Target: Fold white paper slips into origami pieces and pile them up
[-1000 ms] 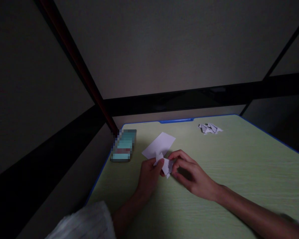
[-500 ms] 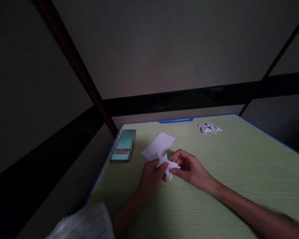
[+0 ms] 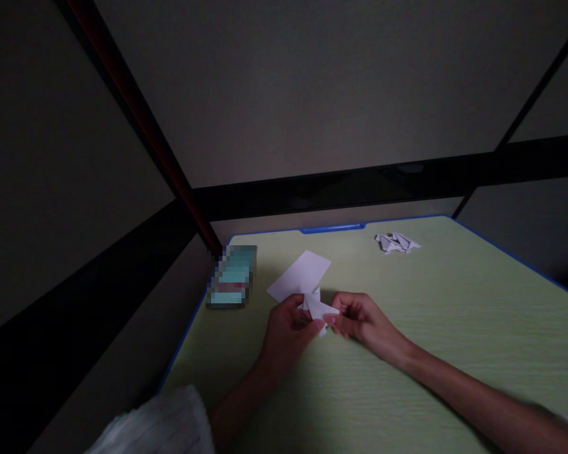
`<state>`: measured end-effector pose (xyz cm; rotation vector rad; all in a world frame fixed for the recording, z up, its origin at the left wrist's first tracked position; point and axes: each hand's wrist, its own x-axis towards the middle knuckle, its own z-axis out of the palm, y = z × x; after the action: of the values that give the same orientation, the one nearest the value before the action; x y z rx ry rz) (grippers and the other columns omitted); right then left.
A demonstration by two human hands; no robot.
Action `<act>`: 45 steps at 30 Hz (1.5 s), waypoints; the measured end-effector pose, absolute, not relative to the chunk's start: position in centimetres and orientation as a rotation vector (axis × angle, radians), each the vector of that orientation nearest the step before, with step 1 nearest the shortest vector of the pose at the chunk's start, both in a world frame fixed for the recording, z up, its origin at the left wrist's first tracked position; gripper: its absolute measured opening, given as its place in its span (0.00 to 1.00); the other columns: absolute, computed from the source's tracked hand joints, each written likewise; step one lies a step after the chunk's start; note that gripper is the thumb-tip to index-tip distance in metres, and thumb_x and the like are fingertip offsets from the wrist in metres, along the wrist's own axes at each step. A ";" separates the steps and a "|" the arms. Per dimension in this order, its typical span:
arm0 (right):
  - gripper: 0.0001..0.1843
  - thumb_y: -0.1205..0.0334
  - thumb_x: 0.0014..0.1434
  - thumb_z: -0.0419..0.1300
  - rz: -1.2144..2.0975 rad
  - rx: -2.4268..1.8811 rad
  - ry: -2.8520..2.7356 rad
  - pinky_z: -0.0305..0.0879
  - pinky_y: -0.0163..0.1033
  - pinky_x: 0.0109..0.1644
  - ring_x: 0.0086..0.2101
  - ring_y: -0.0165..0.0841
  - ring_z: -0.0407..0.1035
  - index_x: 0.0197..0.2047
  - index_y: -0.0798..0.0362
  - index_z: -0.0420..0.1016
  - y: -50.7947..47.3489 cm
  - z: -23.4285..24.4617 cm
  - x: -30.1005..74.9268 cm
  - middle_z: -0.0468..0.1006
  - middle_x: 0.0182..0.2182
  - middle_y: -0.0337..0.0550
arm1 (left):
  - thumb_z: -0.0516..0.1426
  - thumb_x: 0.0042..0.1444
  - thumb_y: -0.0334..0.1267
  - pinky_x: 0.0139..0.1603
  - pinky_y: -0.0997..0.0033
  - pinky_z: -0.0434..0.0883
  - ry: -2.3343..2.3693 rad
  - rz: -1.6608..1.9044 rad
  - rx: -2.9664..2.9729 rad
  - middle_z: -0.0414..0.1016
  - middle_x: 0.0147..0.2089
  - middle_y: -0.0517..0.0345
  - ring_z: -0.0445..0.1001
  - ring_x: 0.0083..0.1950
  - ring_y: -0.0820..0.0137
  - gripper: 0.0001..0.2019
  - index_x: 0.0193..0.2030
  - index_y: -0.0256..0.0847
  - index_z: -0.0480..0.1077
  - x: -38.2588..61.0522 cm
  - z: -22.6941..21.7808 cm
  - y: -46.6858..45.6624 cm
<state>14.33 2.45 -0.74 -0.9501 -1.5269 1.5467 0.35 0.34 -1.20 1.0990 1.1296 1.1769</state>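
Both of my hands meet over the green table (image 3: 454,315) and pinch a small folded white paper piece (image 3: 320,309) between them. My left hand (image 3: 288,331) grips its left side with curled fingers. My right hand (image 3: 364,320) holds the right side with thumb and fingertips. Just behind the hands, a flat white sheet of paper (image 3: 299,276) lies on the table.
A phone with a lit, blurred screen (image 3: 231,277) lies at the table's far left corner. Several folded white paper pieces (image 3: 396,242) sit in a small pile at the far right. The table has a blue rim (image 3: 334,228). Dim walls and dark beams stand behind.
My hands have drawn slightly closer together and shifted a little away from me, turning the folded paper between the fingers. Nothing else on the table has moved.
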 end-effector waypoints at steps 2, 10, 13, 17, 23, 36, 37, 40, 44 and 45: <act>0.16 0.55 0.39 0.63 1.565 -0.940 -1.519 0.50 0.30 0.19 0.15 0.22 0.55 0.17 0.56 0.63 2.5 -0.7 14.3 0.65 0.13 0.33 | 0.59 0.34 0.27 0.23 0.80 0.63 1.125 1.206 1.085 0.71 0.21 0.61 0.68 0.23 0.76 0.14 0.32 0.34 0.65 0.2 -1.1 0.4; 0.12 0.58 0.40 0.63 1.541 -0.988 -1.409 0.51 0.30 0.20 0.15 0.22 0.56 0.20 0.57 0.66 2.7 -0.5 14.2 0.66 0.14 0.34 | 0.59 0.34 0.29 0.19 0.81 0.62 1.223 1.308 0.988 0.67 0.19 0.65 0.64 0.19 0.79 0.18 0.35 0.35 0.62 0.1 -0.9 0.6; 0.11 0.60 0.40 0.62 1.541 -0.998 -1.429 0.50 0.30 0.19 0.15 0.21 0.55 0.20 0.57 0.66 2.8 -0.4 14.2 0.65 0.14 0.33 | 0.59 0.34 0.30 0.18 0.81 0.62 1.217 1.301 1.016 0.67 0.20 0.64 0.64 0.20 0.78 0.17 0.34 0.35 0.62 0.1 -0.8 0.6; 0.10 0.60 0.41 0.62 1.539 -0.992 -1.452 0.50 0.30 0.20 0.16 0.22 0.55 0.20 0.56 0.65 2.9 -0.4 14.2 0.65 0.15 0.33 | 0.60 0.33 0.30 0.18 0.81 0.62 1.232 1.287 1.003 0.68 0.21 0.64 0.65 0.20 0.78 0.17 0.34 0.35 0.62 0.2 -0.7 0.7; 0.11 0.58 0.42 0.61 1.513 -0.950 -1.470 0.52 0.31 0.23 0.18 0.23 0.56 0.20 0.56 0.65 3.1 -0.3 14.4 0.65 0.15 0.33 | 0.60 0.34 0.32 0.18 0.82 0.62 1.194 1.282 1.044 0.70 0.22 0.61 0.66 0.22 0.76 0.17 0.34 0.35 0.63 0.2 -0.7 0.6; 0.11 0.59 0.47 0.56 1.460 -0.965 -1.645 0.46 0.31 0.21 0.18 0.23 0.51 0.20 0.56 0.62 2.9 -0.7 14.3 0.60 0.15 0.33 | 0.60 0.32 0.28 0.24 0.79 0.66 1.211 1.329 0.918 0.73 0.25 0.60 0.70 0.23 0.75 0.17 0.33 0.35 0.62 0.4 0.0 0.4; 0.11 0.59 0.47 0.56 1.457 -0.966 -1.662 0.46 0.31 0.21 0.18 0.23 0.51 0.20 0.56 0.62 2.8 -0.6 14.3 0.59 0.16 0.33 | 0.60 0.32 0.28 0.24 0.80 0.66 1.213 1.322 0.926 0.73 0.24 0.61 0.70 0.23 0.75 0.18 0.33 0.35 0.62 0.4 0.0 0.3; 0.11 0.59 0.48 0.55 1.442 -0.986 -1.728 0.45 0.31 0.21 0.18 0.23 0.50 0.20 0.56 0.61 2.7 -0.5 14.3 0.58 0.16 0.33 | 0.60 0.32 0.27 0.22 0.80 0.66 1.222 1.309 0.980 0.73 0.24 0.61 0.70 0.22 0.76 0.17 0.33 0.35 0.62 0.5 -0.1 0.2; 0.12 0.59 0.49 0.52 1.416 -1.008 -1.824 0.44 0.31 0.21 0.18 0.23 0.48 0.20 0.56 0.60 2.6 -0.6 14.4 0.55 0.16 0.32 | 0.59 0.33 0.26 0.22 0.81 0.66 1.239 1.290 1.047 0.72 0.23 0.62 0.69 0.21 0.77 0.16 0.33 0.35 0.63 0.5 -0.4 0.1; 0.12 0.59 0.49 0.52 1.414 -1.005 -1.840 0.44 0.31 0.21 0.18 0.23 0.48 0.20 0.56 0.60 2.6 -0.6 14.5 0.54 0.16 0.32 | 0.58 0.33 0.27 0.22 0.81 0.66 1.247 1.286 1.058 0.72 0.24 0.61 0.69 0.21 0.76 0.16 0.33 0.35 0.63 0.5 -0.5 0.1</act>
<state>14.49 2.61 -0.61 -1.0048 -1.8404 1.4144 0.45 0.11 -0.46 1.0580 1.2472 1.2863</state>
